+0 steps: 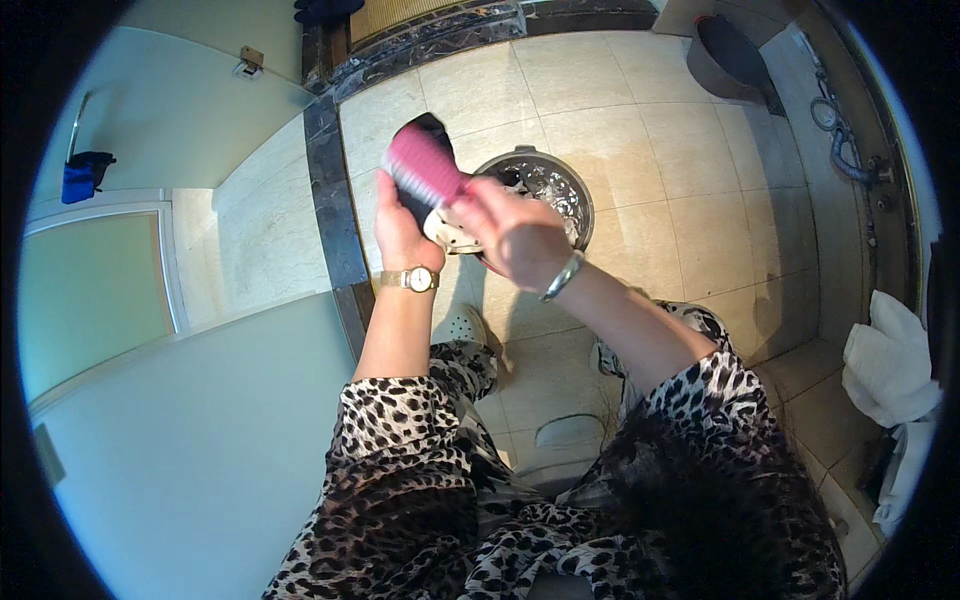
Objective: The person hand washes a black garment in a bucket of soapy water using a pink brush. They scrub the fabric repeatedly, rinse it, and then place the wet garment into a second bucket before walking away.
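Note:
Close under my right hand (517,232), a pink scrub brush (427,165) with pale bristles is gripped by its handle. The brush is blurred and lies over a black and cream item (451,232), which looks like a shoe with dark dots on its pale part. My left hand (401,229) supports that item from its left side. Much of it is hidden by the brush and my right hand. Just beyond my hands, a dark round basin (589,206) on the floor holds water with bright reflections and something dark in it.
Pale tiles (622,150) cover the floor, with a dark stone strip (334,195) at left. Frosted glass panels (202,420) stand on that side. A dark bucket (724,56) is at far right, near wall pipes (844,150). White cloth (889,364) hangs at right.

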Demonstrator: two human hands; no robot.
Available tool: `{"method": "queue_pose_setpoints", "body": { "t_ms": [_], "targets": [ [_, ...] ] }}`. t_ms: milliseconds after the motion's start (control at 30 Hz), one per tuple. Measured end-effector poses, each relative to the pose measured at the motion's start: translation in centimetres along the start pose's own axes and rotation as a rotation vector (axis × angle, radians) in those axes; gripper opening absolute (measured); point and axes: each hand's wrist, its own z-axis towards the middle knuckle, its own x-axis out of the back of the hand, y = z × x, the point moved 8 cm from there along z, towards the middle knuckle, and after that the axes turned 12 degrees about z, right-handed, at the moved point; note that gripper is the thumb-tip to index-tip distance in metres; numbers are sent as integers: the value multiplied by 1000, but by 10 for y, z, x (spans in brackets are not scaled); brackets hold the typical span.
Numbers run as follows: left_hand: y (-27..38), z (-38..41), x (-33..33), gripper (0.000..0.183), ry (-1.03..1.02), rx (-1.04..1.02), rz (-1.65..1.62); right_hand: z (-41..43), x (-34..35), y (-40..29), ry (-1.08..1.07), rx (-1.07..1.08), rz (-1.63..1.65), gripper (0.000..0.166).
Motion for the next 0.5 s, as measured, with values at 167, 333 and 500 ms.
{"method": "queue_pose_setpoints", "body": {
  "t_ms": [167,333,500],
  "targets": [
    [-4,-4,-7,41,-135,53,-61,5,-15,100,-328,-577,-131,50],
    [-5,1,16,39,48,53,-73,8,11,17,52,-140,93,47],
    [-7,-4,6,41,-139,116,-169,-3,-33,105,-434,-568,-198,48]
  ]
}}
